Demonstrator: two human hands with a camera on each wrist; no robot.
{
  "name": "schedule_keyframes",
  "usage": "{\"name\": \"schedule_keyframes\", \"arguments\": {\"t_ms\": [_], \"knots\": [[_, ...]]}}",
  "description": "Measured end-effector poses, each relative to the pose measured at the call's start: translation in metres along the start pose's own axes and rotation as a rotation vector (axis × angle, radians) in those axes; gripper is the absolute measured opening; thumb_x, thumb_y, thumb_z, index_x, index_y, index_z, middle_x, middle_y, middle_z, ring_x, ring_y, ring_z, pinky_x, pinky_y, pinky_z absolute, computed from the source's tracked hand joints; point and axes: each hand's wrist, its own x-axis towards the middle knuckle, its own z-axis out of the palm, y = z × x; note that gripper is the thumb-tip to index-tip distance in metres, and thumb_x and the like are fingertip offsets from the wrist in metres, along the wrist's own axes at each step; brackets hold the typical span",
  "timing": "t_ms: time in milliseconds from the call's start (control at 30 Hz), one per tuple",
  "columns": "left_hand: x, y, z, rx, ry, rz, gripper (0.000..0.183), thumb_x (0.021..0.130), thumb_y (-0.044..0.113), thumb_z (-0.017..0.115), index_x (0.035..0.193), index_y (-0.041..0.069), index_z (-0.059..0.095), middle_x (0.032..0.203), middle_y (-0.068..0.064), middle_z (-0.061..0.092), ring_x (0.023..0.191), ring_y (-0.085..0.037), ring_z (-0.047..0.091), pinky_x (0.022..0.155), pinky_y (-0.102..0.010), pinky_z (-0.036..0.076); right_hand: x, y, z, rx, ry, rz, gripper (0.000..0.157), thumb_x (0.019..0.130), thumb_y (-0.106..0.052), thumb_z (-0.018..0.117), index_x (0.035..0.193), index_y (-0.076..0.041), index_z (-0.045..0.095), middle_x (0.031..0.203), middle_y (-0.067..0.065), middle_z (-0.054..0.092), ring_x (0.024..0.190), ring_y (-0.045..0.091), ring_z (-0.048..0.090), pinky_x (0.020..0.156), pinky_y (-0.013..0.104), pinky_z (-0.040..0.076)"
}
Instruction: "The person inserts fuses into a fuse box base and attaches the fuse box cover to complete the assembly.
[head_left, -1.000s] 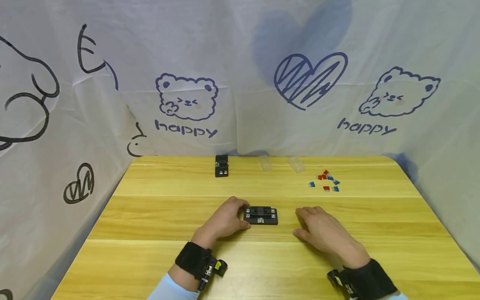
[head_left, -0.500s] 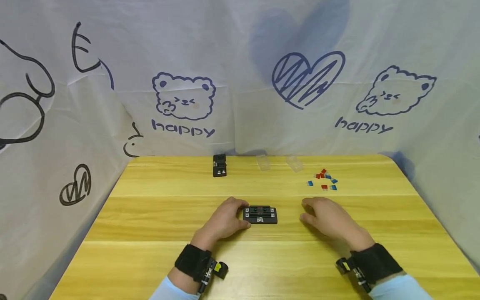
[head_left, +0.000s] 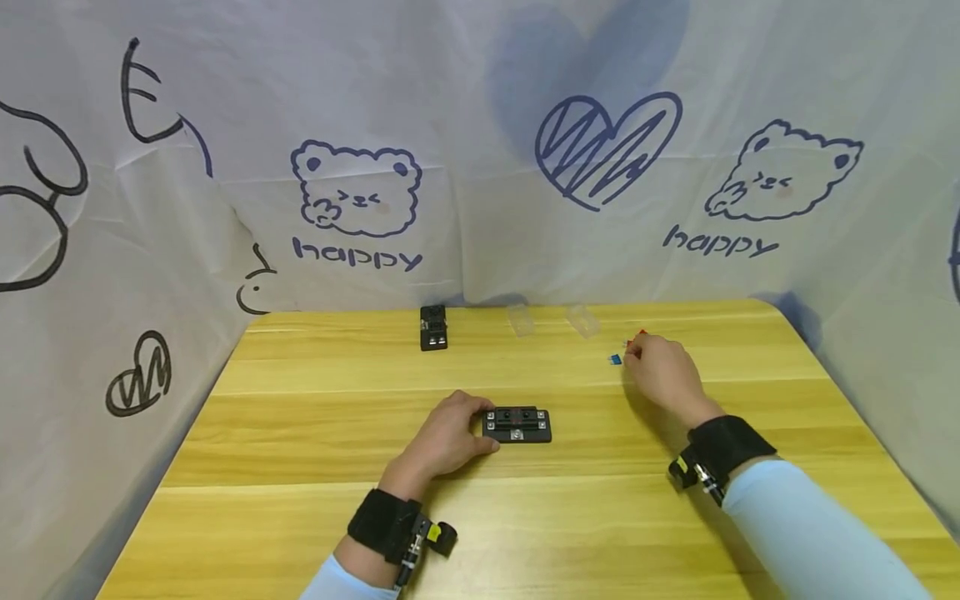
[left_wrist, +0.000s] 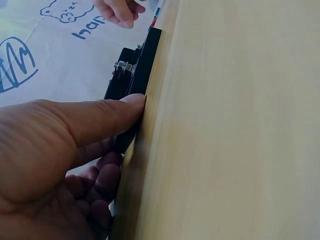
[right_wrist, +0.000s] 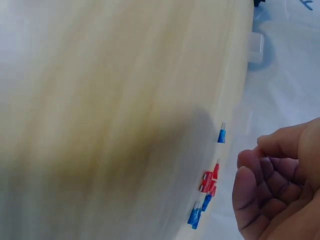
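Note:
My left hand [head_left: 447, 437] grips the left end of a black fuse block [head_left: 517, 424] that lies flat on the table; its thumb presses the near edge in the left wrist view. Metal screw terminals show on the block. Farther back on the right, my right hand [head_left: 665, 375] hovers by a small scatter of blade fuses, its fingers loosely curled with nothing seen between them. In the right wrist view, a blue blade fuse [right_wrist: 222, 134] lies apart, near several red blade fuses [right_wrist: 206, 181] and more blue ones. The hand hides most fuses in the head view.
A second black fuse block [head_left: 433, 327] stands near the table's back edge. Beside it lie two clear plastic covers, a left cover [head_left: 521, 320] and a right cover [head_left: 582, 320]. A white cloth with drawings [head_left: 480, 208] hangs behind the wooden table [head_left: 300, 517].
My right hand has moved away from beside the fuse block, forward to the fuses at the back right. The left hand has kept its hold on the block.

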Motion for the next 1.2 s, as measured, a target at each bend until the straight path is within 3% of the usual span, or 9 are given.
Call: {"name": "schedule_keyframes", "arguments": {"t_ms": [233,367,467,533,867,1200], "knots": [[0.000,0.001,0.003,0.009,0.014,-0.007,0.057,0.076,0.035,0.080,0.127,0.016,0.061,0.118,-0.006,0.058,0.106,-0.024,0.053,0.096,-0.043,0.044,0.014,-0.002,0.005,0.004,-0.033,0.073,0.021,0.095,-0.016,0.052,0.100,-0.001,0.066,0.083,0.014,0.066,0.057,0.020,0.051,0.054,0.032,0.041],[0.000,0.002,0.003,0.011,0.012,-0.015,0.056,0.076,0.035,0.080,0.126,0.016,0.062,0.117,-0.006,0.059,0.106,-0.025,0.053,0.096,-0.044,0.044,0.019,-0.005,0.011,0.007,-0.060,0.104,0.026,0.094,-0.020,0.058,0.071,-0.008,0.057,0.058,0.002,0.045,0.048,0.016,0.037,0.047,0.028,0.029],[0.000,0.002,0.003,0.021,0.014,-0.015,0.056,0.077,0.035,0.080,0.126,0.016,0.062,0.118,-0.006,0.059,0.107,-0.025,0.053,0.097,-0.044,0.044,0.021,-0.006,0.014,0.010,-0.081,0.117,0.043,0.093,-0.022,0.062,0.057,-0.014,0.040,0.053,-0.002,0.025,0.045,0.016,0.025,0.045,0.028,0.021],[0.000,0.003,0.002,0.026,0.012,-0.016,0.056,0.077,0.035,0.080,0.127,0.017,0.061,0.118,-0.006,0.059,0.108,-0.024,0.053,0.098,-0.043,0.043,0.021,-0.006,0.015,0.004,-0.085,0.119,0.046,0.093,-0.023,0.062,0.055,-0.017,0.037,0.051,-0.003,0.023,0.044,0.015,0.024,0.045,0.028,0.020],[0.000,0.002,0.002,0.024,0.015,-0.025,0.056,0.078,0.036,0.079,0.127,0.017,0.061,0.117,-0.005,0.059,0.107,-0.024,0.053,0.096,-0.043,0.044,0.024,-0.007,0.024,-0.004,-0.099,0.115,0.050,0.095,-0.024,0.060,0.050,-0.017,0.037,0.049,-0.004,0.024,0.041,0.015,0.027,0.043,0.027,0.023],[0.001,0.002,0.004,0.015,0.022,-0.038,0.055,0.076,0.035,0.080,0.126,0.017,0.062,0.118,-0.004,0.059,0.110,-0.024,0.053,0.098,-0.043,0.043,0.026,-0.006,0.024,-0.017,-0.137,0.185,0.050,0.095,-0.026,0.059,0.050,-0.018,0.039,0.049,-0.004,0.025,0.043,0.016,0.030,0.044,0.029,0.025]]}}
